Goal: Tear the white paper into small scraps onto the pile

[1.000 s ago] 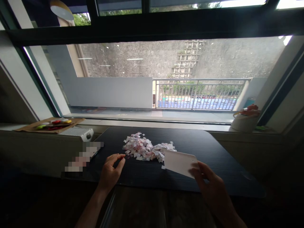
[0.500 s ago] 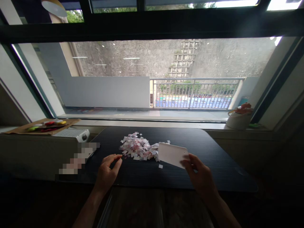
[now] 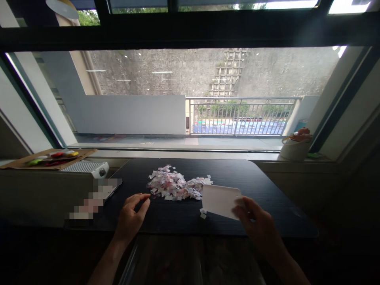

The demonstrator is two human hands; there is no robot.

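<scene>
A loose pile of small white and pinkish paper scraps (image 3: 169,183) lies on the dark table. My left hand (image 3: 132,213) rests at the pile's near left side, fingers loosely curled and thumb slightly apart from the index finger, with nothing visible in it. A flat white card (image 3: 221,201) with rounded corners and a small hole is gripped at its right end by my right hand (image 3: 255,217). The card is tilted, its left edge beside the right end of the pile. A few single scraps (image 3: 203,213) lie by the card's lower left corner.
The dark table (image 3: 285,209) stands against a window sill. On the sill at right is a white pot (image 3: 293,149). To the left are a white heater (image 3: 95,168), brown cardboard (image 3: 14,161) with colourful items, and a blurred-out flat object (image 3: 97,200).
My right hand has moved the card right and toward me, and scraps now sit by its lower left corner. My left hand stays in nearly the same place.
</scene>
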